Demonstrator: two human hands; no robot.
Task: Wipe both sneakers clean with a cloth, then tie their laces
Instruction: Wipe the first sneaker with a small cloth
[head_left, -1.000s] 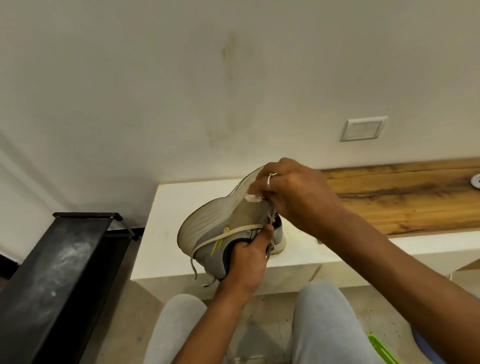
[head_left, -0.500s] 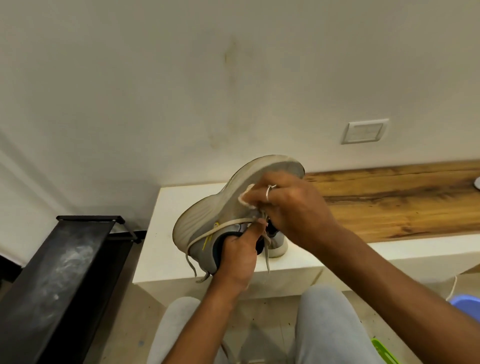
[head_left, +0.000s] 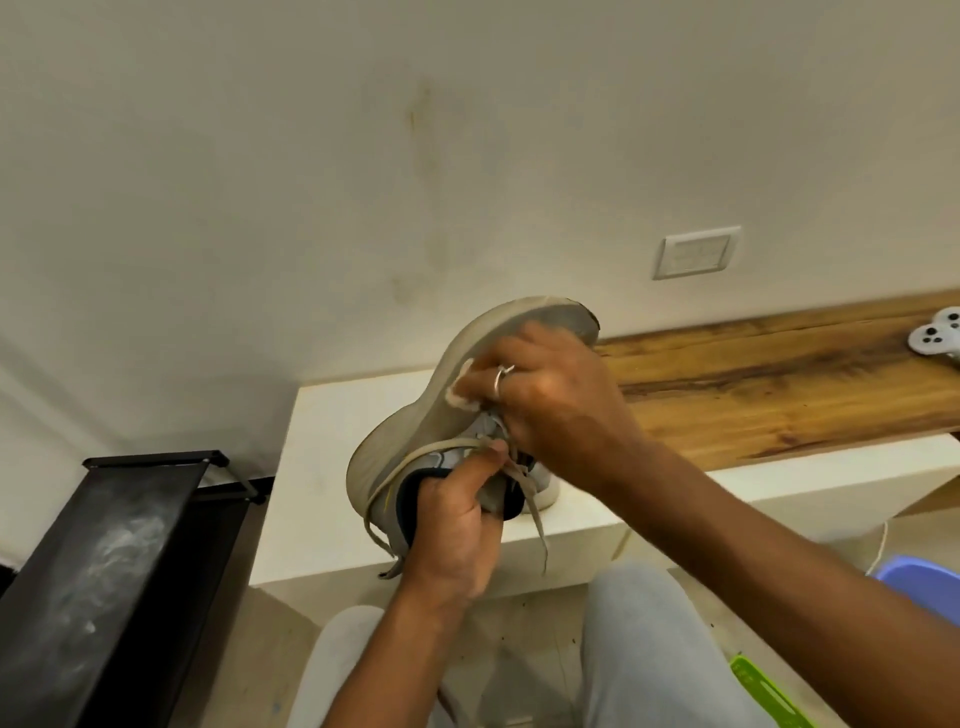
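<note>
A grey sneaker (head_left: 415, 431) with a pale, dirty sole is held in the air, sole turned up and to the left, toe pointing up. My left hand (head_left: 457, 519) grips it at the dark collar, thumb on the laces. My right hand (head_left: 550, 410), wearing a ring, presses a small white cloth (head_left: 460, 389) against the side of the sole. Loose beige laces (head_left: 535, 519) hang down from the shoe. A second sneaker (head_left: 545, 491) stands on the white ledge behind, mostly hidden by the held shoe and my hands.
A white ledge (head_left: 322, 499) runs into a wooden shelf (head_left: 769, 395) along the wall, with a white game controller (head_left: 935, 338) at its far right. A black rack (head_left: 104, 561) stands at left. A purple bin (head_left: 919, 587) and green object (head_left: 763, 691) sit at lower right; my grey-trousered knees are below.
The sneaker has tilted further, its toe now rising higher. My right hand with the cloth has moved up along the sole. The view shifted, bringing the controller into sight.
</note>
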